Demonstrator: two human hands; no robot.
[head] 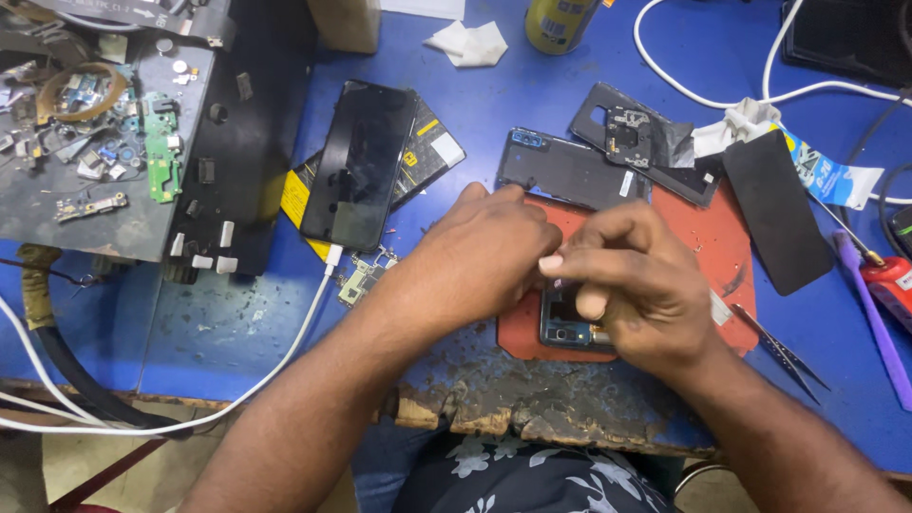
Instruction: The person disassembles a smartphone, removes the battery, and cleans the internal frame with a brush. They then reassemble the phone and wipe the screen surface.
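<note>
Both hands meet over an opened phone body [568, 328] that lies on a red work mat [708, 237] near the worn front edge of the blue bench [532, 85]. The left hand [480, 256] arches over the phone's upper end, fingers curled down; whether they pinch anything cannot be told, since the knuckles hide them. The right hand [632, 285] has thumb and forefinger pressed together just above the phone, closed on something too small to make out. Only the phone's lower end, with its camera cluster, shows beneath the palms.

Room around the grip is tight. Just behind the hands lies one dark back cover [568, 171], and behind that a second, black inner frame [646, 142]. To the right of the right hand, one pair of tweezers [781, 351] rests at the mat's edge; beyond it lie a black glass panel [777, 211] and a red-handled screwdriver [888, 280]. Left of the left hand, one black phone [359, 163] lies on a yellow-and-black pack, a white cable [285, 356] plugged into its lower end and trailing off the front edge. A small circuit board [361, 280] sits just beside the left wrist.

Far left, a grey tray [95, 228] holds loose boards and parts, among them one green board [161, 152]. The barest stretch of bench lies front left, below the tray.
</note>
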